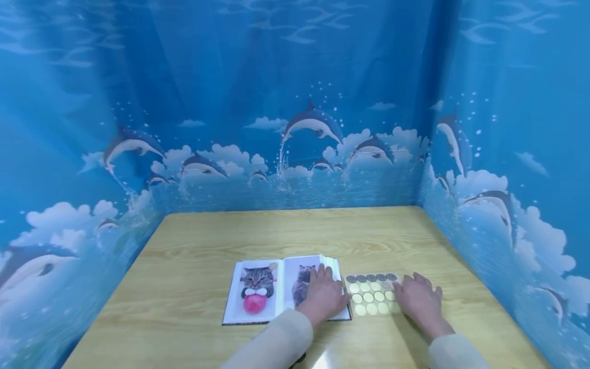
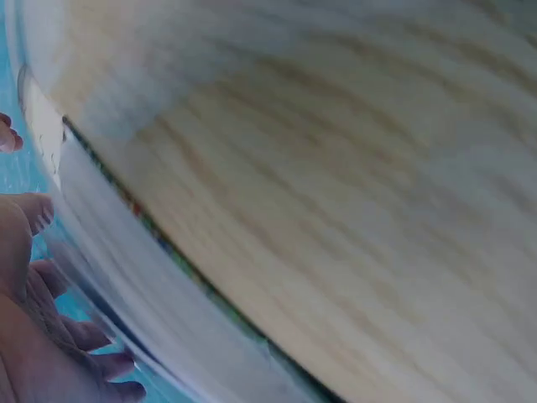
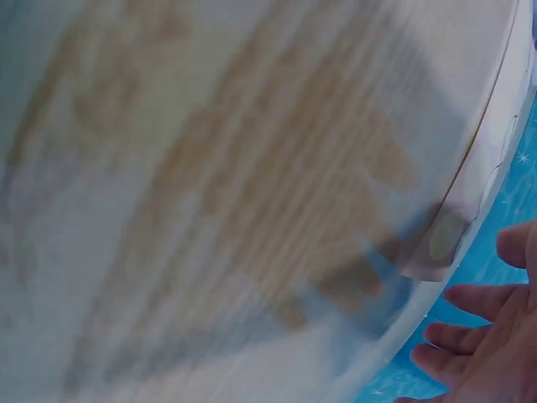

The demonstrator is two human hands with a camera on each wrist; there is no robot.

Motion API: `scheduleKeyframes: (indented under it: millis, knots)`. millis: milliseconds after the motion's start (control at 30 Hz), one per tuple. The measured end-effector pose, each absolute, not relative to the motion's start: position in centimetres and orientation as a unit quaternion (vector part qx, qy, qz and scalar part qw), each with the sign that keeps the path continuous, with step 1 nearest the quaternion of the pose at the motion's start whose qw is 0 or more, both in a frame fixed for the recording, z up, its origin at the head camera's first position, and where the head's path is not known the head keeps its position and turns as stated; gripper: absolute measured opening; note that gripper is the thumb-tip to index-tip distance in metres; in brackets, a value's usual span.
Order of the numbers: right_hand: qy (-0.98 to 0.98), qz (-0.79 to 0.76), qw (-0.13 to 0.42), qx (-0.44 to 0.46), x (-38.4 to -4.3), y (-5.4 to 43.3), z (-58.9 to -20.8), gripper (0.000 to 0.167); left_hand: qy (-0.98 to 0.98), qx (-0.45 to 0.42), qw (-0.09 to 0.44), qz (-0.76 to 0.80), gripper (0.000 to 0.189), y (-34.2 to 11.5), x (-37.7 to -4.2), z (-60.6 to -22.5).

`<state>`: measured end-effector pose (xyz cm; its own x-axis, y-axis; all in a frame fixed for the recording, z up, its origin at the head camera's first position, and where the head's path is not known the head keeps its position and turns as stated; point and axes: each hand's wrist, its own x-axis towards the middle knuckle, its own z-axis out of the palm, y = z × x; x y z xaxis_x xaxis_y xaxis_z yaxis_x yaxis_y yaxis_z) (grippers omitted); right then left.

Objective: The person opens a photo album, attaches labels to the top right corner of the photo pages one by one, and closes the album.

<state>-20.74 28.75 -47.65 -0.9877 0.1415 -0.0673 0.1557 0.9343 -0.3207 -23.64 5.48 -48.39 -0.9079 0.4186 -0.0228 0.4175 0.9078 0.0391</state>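
Observation:
An open picture book (image 1: pixel 279 292) lies flat on the table. Its left page shows a cat with a pink ball, and a small round pale sticker (image 1: pixel 273 266) sits near that picture's top right corner. My left hand (image 1: pixel 324 294) rests on the right-hand page, over part of a grey cat picture, fingers spread. Beside the book lies a see-through sheet of round stickers (image 1: pixel 372 294), dark grey in the top row and pale gold below. My right hand (image 1: pixel 419 301) is at the sheet's right edge, its fingers loosely extended in the right wrist view.
The wood-grain table (image 1: pixel 193 241) is enclosed by blue curtains (image 1: pixel 258 66) printed with dolphins and clouds. A small dark object (image 1: pixel 299 359) shows partly beside the left sleeve, too hidden to identify.

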Motion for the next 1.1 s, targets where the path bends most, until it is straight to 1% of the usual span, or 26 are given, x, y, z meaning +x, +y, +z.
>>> scheduleKeyframes:
  millis: [200,367,433,567,767,900,967,1100]
  knots:
    - [0.982,-0.165,0.033,0.080,-20.4,28.9,-48.1,0.056,0.978,0.205,0.024,0.005,0.054,6.3,-23.5,-48.6]
    - [0.978,-0.185,0.030,0.091,-20.4,28.9,-47.7,0.058,0.979,0.198,0.009,0.041,0.058,6.6,-23.7,-48.7]
    - [0.975,-0.199,0.018,0.099,-20.4,28.9,-47.4,0.058,0.978,0.198,-0.004,0.060,0.061,6.6,-23.7,-48.6]
    - [0.965,-0.239,-0.023,0.107,-20.6,28.9,-46.6,0.056,0.973,0.197,-0.027,0.113,0.066,6.5,-23.9,-47.8]
    - [0.942,-0.312,-0.052,0.110,-20.9,28.3,-45.7,0.068,0.959,0.173,-0.066,0.214,0.067,6.1,-24.4,-46.4]
    - [0.922,-0.358,-0.067,0.133,-21.0,27.3,-45.2,0.064,0.961,0.140,-0.093,0.221,0.066,5.6,-25.2,-45.8]
    - [0.909,-0.383,-0.071,0.146,-21.0,26.7,-45.1,0.062,0.962,0.121,-0.084,0.229,0.066,5.3,-25.5,-45.6]
    - [0.880,-0.437,-0.083,0.165,-21.0,25.6,-44.9,0.057,0.952,0.084,-0.033,0.291,0.067,4.8,-25.7,-45.2]
